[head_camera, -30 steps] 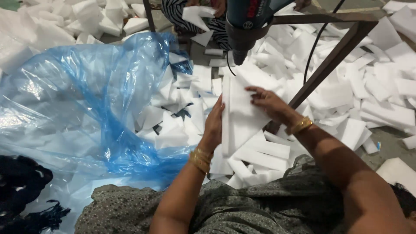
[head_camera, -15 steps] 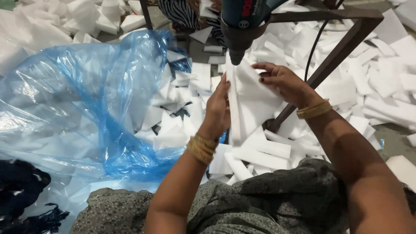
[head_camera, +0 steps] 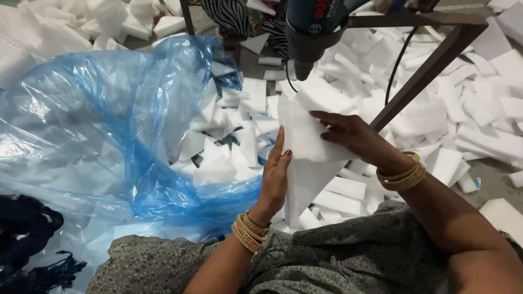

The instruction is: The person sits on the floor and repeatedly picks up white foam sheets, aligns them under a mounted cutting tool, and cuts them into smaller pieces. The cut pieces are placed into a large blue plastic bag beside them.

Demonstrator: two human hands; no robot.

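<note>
Both my hands hold one white foam sheet (head_camera: 305, 163) upright in front of me. My left hand (head_camera: 275, 177) presses flat against its left face, fingers straight up. My right hand (head_camera: 351, 133) grips its upper right side, fingers curled over the top. Gold bangles sit on both wrists. Just above the sheet's top edge hangs the nozzle of a dark blue power tool (head_camera: 308, 35) fixed to a brown metal frame (head_camera: 430, 60). The tool's tip is a little above the foam, apart from it.
A large blue plastic bag (head_camera: 98, 125) lies open at my left, with white foam pieces (head_camera: 218, 158) inside its mouth. Many more foam offcuts (head_camera: 468, 114) cover the floor to the right and behind. A black cable (head_camera: 395, 68) hangs from the tool. Dark cloth (head_camera: 27, 239) lies bottom left.
My hands have tilted the foam sheet and brought its top edge closer under the tool's nozzle. My right hand has slid up over the sheet's top.
</note>
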